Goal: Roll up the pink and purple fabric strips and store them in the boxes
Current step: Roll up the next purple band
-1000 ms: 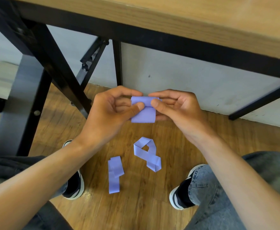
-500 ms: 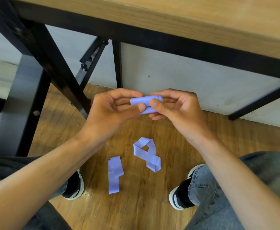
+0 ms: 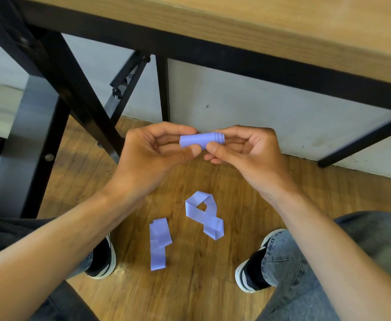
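At the far left a black table leg (image 3: pixel 58 93) slants down to the wooden floor (image 3: pixel 213 286), with a wooden tabletop (image 3: pixel 282 26) running across the top of the view and a pale wall (image 3: pixel 247 112) behind. The left hand (image 3: pixel 150 154) is raised above the floor, its fingers curled and its thumb pressed against the left end of a purple roll (image 3: pixel 200 140), which lies level between the two hands. The roll is wound tight, with layered edges showing at its right end. Below, on the floor between the person's shoes, lie two loose purple strips: a folded strip (image 3: pixel 158 243) to the left, lying nearly straight with one end doubled over, and just to its right a looped strip (image 3: pixel 203 214) twisted over itself into a ribbon shape, the two apart from each other. The left shoe (image 3: pixel 104 260) sits beside the folded strip. The right hand (image 3: pixel 250 154) pinches the right end of the roll, thumb in front and fingers curled behind it. Further right is the right shoe (image 3: pixel 252 274) under a jeans leg (image 3: pixel 328 262).
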A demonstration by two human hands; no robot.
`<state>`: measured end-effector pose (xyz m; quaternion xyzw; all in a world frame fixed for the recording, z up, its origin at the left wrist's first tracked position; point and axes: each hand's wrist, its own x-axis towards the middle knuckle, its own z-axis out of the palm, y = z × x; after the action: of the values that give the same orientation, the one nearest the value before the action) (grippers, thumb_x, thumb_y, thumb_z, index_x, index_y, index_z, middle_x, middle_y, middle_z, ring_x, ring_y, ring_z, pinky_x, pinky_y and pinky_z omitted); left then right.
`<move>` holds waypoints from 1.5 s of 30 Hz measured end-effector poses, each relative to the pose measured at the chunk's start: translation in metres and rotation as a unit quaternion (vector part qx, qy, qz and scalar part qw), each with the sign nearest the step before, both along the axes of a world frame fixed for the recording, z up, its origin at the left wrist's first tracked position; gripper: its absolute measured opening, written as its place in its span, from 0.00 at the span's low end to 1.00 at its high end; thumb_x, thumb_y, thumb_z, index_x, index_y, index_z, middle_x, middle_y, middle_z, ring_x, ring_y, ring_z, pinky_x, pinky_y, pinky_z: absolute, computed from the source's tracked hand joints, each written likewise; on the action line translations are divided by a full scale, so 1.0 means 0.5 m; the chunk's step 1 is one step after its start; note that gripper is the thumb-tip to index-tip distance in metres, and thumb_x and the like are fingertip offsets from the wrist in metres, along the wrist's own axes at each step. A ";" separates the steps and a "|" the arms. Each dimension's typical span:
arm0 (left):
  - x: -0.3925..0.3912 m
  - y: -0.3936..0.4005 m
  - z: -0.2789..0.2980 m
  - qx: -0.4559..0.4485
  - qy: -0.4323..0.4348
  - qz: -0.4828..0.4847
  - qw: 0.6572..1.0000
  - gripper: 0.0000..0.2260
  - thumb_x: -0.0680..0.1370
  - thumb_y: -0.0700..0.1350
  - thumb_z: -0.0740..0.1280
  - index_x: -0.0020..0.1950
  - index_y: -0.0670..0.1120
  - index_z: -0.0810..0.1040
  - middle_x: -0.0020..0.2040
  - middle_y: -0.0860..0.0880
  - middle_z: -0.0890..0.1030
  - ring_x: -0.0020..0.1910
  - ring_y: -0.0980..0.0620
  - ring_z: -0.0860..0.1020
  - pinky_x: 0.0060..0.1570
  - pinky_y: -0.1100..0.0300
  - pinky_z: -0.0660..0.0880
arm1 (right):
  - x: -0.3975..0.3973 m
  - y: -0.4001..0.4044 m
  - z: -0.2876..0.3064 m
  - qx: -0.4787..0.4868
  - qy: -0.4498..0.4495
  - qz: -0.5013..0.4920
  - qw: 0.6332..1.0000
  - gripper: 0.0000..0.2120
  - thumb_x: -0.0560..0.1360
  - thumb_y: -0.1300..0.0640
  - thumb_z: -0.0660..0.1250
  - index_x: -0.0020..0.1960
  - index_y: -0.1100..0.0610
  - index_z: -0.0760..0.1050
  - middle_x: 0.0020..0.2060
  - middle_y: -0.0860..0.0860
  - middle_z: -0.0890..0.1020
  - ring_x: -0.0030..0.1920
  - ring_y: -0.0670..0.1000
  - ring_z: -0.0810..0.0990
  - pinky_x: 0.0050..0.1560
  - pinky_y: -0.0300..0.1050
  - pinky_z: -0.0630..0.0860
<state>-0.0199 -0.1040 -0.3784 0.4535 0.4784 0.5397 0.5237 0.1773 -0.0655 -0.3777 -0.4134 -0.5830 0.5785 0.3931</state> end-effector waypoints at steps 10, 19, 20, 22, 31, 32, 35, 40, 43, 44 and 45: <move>-0.009 0.006 -0.003 0.051 0.106 -0.022 0.993 0.12 0.71 0.39 0.76 0.54 0.39 0.84 0.49 0.49 0.88 0.49 0.51 0.87 0.49 0.62 0.82 | 0.007 0.004 -0.009 0.065 -0.065 0.025 0.995 0.12 0.73 0.63 0.77 0.56 0.53 0.84 0.47 0.51 0.88 0.49 0.52 0.88 0.54 0.51 0.83; -0.012 0.006 -0.026 0.090 0.276 -0.049 0.956 0.15 0.73 0.44 0.77 0.59 0.44 0.84 0.51 0.54 0.87 0.50 0.61 0.85 0.51 0.64 0.81 | 0.003 -0.001 -0.026 0.232 -0.230 0.009 0.945 0.09 0.73 0.59 0.78 0.53 0.53 0.85 0.43 0.44 0.86 0.44 0.44 0.84 0.46 0.39 0.81; -0.012 0.005 -0.027 0.105 0.310 -0.052 0.944 0.15 0.74 0.46 0.76 0.59 0.46 0.84 0.51 0.55 0.86 0.50 0.62 0.84 0.52 0.63 0.81 | 0.002 -0.002 -0.028 0.246 -0.239 0.007 0.939 0.09 0.74 0.59 0.78 0.53 0.54 0.85 0.44 0.45 0.86 0.44 0.44 0.84 0.46 0.40 0.81; -0.011 0.003 -0.027 0.125 0.343 -0.054 0.929 0.15 0.74 0.49 0.74 0.60 0.46 0.85 0.50 0.55 0.86 0.49 0.62 0.84 0.52 0.62 0.81 | 0.001 -0.003 -0.029 0.240 -0.236 -0.005 0.942 0.08 0.74 0.60 0.77 0.53 0.54 0.85 0.44 0.45 0.86 0.44 0.44 0.84 0.46 0.40 0.82; -0.005 -0.010 -0.021 0.153 0.404 -0.072 0.899 0.09 0.79 0.46 0.72 0.59 0.47 0.83 0.48 0.54 0.84 0.47 0.57 0.83 0.47 0.53 0.80 | 0.013 -0.019 -0.005 0.213 -0.256 0.006 0.943 0.06 0.74 0.57 0.77 0.50 0.51 0.84 0.41 0.44 0.86 0.40 0.45 0.85 0.43 0.44 0.83; -0.004 -0.013 -0.020 0.156 0.420 -0.081 0.890 0.09 0.79 0.47 0.71 0.58 0.47 0.83 0.47 0.54 0.84 0.46 0.56 0.82 0.46 0.52 0.80 | 0.016 -0.022 0.002 0.217 -0.280 0.024 0.935 0.05 0.75 0.56 0.77 0.50 0.51 0.84 0.41 0.43 0.85 0.41 0.45 0.84 0.44 0.44 0.82; -0.001 -0.027 -0.009 0.162 0.443 -0.097 0.877 0.08 0.79 0.49 0.70 0.57 0.49 0.82 0.47 0.54 0.84 0.45 0.57 0.81 0.45 0.51 0.79 | 0.019 -0.034 0.025 0.270 -0.355 0.061 0.893 0.06 0.76 0.54 0.76 0.52 0.52 0.84 0.43 0.44 0.83 0.42 0.45 0.80 0.43 0.45 0.78; 0.004 -0.051 0.020 0.163 0.467 -0.090 0.865 0.07 0.81 0.48 0.69 0.58 0.49 0.81 0.46 0.54 0.83 0.44 0.57 0.80 0.45 0.51 0.78 | 0.017 -0.063 0.070 0.312 -0.403 0.072 0.857 0.06 0.78 0.51 0.73 0.53 0.52 0.82 0.48 0.45 0.80 0.46 0.47 0.78 0.45 0.38 0.73; 0.006 -0.063 0.057 0.175 0.470 -0.096 0.860 0.08 0.81 0.49 0.70 0.58 0.50 0.81 0.45 0.56 0.82 0.44 0.58 0.80 0.45 0.53 0.79 | 0.021 -0.087 0.099 0.302 -0.405 0.056 0.861 0.07 0.78 0.51 0.72 0.55 0.51 0.81 0.46 0.46 0.82 0.43 0.46 0.78 0.43 0.35 0.72; 0.008 -0.069 0.071 0.180 0.472 -0.101 0.857 0.08 0.81 0.49 0.69 0.59 0.50 0.81 0.45 0.56 0.82 0.44 0.58 0.80 0.45 0.55 0.79 | 0.023 -0.095 0.110 0.301 -0.402 0.051 0.863 0.07 0.78 0.50 0.72 0.55 0.51 0.81 0.45 0.47 0.82 0.42 0.45 0.77 0.42 0.35 0.71; 0.010 -0.075 0.084 0.186 0.473 -0.104 0.855 0.09 0.81 0.50 0.69 0.59 0.50 0.81 0.45 0.56 0.82 0.44 0.59 0.80 0.45 0.57 0.79 | 0.026 -0.102 0.123 0.302 -0.399 0.048 0.865 0.07 0.78 0.50 0.72 0.54 0.50 0.81 0.45 0.47 0.82 0.41 0.44 0.77 0.40 0.34 0.70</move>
<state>-0.0151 -0.1413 -0.3362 0.7900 0.5091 0.2813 0.1938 0.1902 -0.1168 -0.3163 -0.4418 -0.8552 0.1781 0.2041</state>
